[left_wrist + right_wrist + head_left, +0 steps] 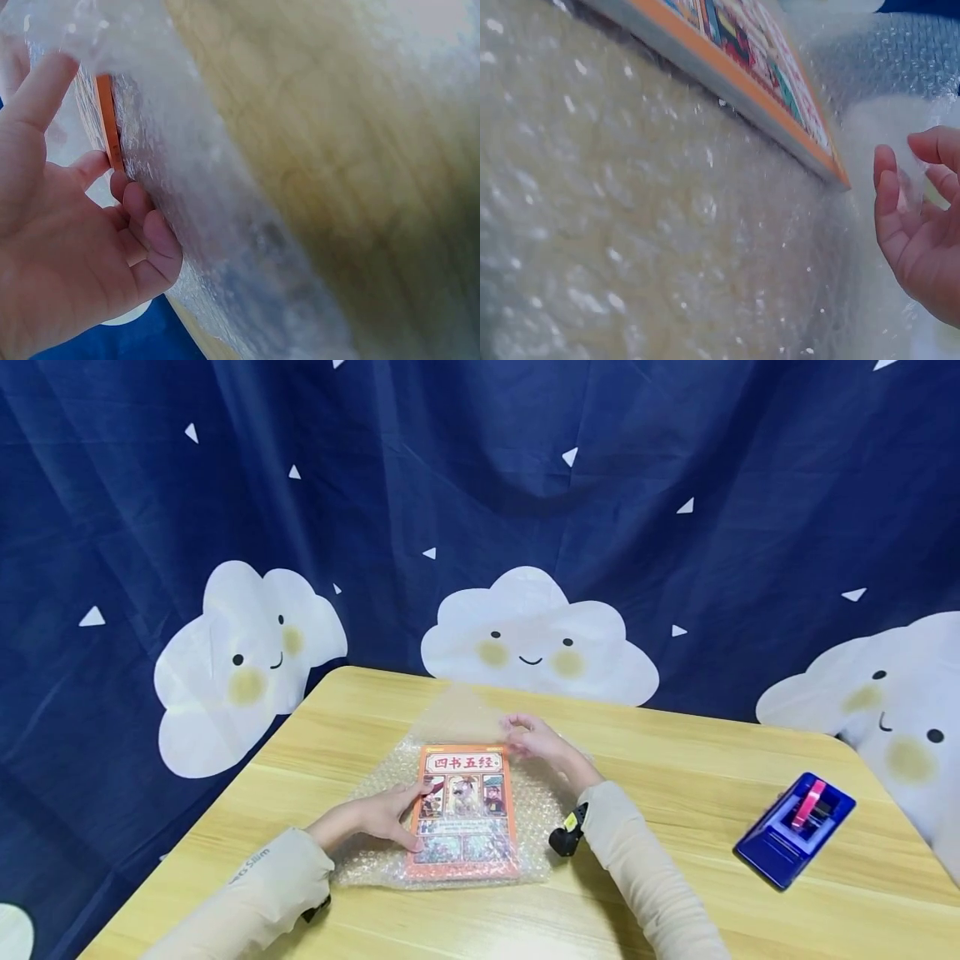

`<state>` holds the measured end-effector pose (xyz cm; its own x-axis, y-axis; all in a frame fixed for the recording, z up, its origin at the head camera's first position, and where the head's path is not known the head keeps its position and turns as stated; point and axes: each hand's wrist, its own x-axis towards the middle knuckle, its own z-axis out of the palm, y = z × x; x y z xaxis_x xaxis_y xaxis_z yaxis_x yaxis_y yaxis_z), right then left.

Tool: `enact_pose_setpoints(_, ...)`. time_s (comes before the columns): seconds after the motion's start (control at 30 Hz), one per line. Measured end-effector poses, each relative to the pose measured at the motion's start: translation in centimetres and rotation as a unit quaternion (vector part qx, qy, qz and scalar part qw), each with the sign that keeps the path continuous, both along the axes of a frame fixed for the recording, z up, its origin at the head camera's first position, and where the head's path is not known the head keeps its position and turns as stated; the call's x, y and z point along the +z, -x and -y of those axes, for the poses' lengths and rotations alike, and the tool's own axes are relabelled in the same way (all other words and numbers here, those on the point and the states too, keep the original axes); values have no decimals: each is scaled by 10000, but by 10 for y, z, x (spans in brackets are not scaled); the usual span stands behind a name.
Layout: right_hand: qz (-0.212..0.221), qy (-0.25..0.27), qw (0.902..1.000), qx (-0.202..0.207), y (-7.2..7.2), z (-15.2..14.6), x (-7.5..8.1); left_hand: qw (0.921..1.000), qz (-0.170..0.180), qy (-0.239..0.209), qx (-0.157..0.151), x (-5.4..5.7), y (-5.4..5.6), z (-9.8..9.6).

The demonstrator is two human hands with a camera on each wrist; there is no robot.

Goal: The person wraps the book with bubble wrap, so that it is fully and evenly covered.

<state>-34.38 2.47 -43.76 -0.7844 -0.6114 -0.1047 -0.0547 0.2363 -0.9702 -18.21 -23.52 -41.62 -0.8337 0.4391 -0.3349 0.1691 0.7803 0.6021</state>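
Observation:
An orange-framed book [463,810] with a cartoon cover and large red Chinese characters lies face up on a clear sheet of bubble wrap [536,835]. My left hand [386,814] rests at the book's left side, thumb and forefinger spread along that edge. In the left wrist view, a fingertip touches the orange book edge [107,120], and the other fingers bend loosely beside the wrap. Past the book's upper right corner, my right hand [536,739] pinches the bubble wrap; the right wrist view shows clear film between thumb and fingers [886,187].
To the right on the wooden table [660,827] stands a blue tape dispenser [780,852] with a red-pink roll [808,804]. A dark blue curtain [480,527] with smiling clouds hangs behind the table's far edge. A pointed end of the wrap reaches toward that edge.

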Motion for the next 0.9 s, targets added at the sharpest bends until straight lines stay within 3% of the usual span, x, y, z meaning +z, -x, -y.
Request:
enact_pose_setpoints(0.23, -679, 178, 9975, 98, -15, 13, 17, 10000, -10, -23, 85, 1, -1, 0)
enact_pose_setpoints(0.43, -1144, 131, 9933, 76, -28, 26, 20, 9998, 82, -27, 205, -2, -3, 0)
enact_pose_setpoints(0.7, -2230, -108, 9743, 284, -45, 27, 19, 9998, 19, -21, 213, -3, -5, -1)
enact_pose_setpoints(0.9, -2676, -300, 9591, 867, -48, 16, 16, 9997, -34, -9, 224, -1, -5, -1)
